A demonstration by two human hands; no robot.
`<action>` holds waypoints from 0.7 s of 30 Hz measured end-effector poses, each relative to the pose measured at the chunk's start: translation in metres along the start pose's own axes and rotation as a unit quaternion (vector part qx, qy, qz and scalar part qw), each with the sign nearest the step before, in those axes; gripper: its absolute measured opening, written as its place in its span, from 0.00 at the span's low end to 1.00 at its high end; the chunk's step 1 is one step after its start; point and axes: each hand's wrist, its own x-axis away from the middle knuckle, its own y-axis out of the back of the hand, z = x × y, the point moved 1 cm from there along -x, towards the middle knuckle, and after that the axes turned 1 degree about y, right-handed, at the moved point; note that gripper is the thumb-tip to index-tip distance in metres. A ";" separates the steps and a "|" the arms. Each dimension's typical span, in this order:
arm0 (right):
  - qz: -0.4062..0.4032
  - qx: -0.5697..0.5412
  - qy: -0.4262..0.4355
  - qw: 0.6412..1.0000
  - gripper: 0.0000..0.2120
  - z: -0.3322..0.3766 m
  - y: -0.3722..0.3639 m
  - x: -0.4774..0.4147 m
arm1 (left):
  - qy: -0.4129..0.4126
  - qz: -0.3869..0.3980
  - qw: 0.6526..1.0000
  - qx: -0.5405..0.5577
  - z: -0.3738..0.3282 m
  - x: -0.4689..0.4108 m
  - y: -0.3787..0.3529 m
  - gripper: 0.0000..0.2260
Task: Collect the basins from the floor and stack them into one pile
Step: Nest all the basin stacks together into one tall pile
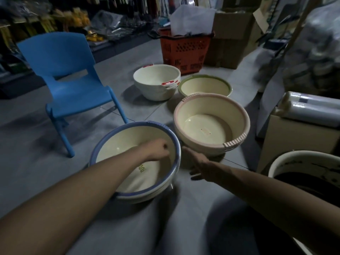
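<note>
Four lots of cream basins stand on the grey floor. Nearest is a blue-rimmed nested stack point(114, 144). My left hand point(158, 150) hangs inside it near the right wall, fingers curled with nothing visible in them. My right hand point(196, 161) is open, low beside that stack's outer right side, in the gap before the pink-rimmed nested stack point(211, 107). Whether it touches the blue-rimmed stack I cannot tell. Farther back sit a red-handled stack point(156, 78) and a single green-rimmed basin point(205, 85), touching each other.
A blue plastic chair point(73, 74) stands to the left. An orange basket point(184, 50) and cardboard boxes point(231, 37) lie behind the basins. On the right are a box point(294, 137) with wrapped rolls point(312, 109) on top and a white bucket point(303, 173).
</note>
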 end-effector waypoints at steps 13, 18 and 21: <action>0.020 0.007 -0.016 1.000 0.15 -0.013 -0.071 -0.012 | 0.393 0.189 0.869 0.233 0.222 0.103 0.004 0.36; -0.029 -0.012 0.033 0.999 0.11 0.007 -0.077 0.002 | 0.363 0.172 0.808 0.430 0.198 0.103 0.001 0.39; -0.041 -0.041 0.060 0.996 0.15 0.027 -0.076 0.013 | 0.359 0.124 0.792 0.478 0.202 0.105 0.007 0.34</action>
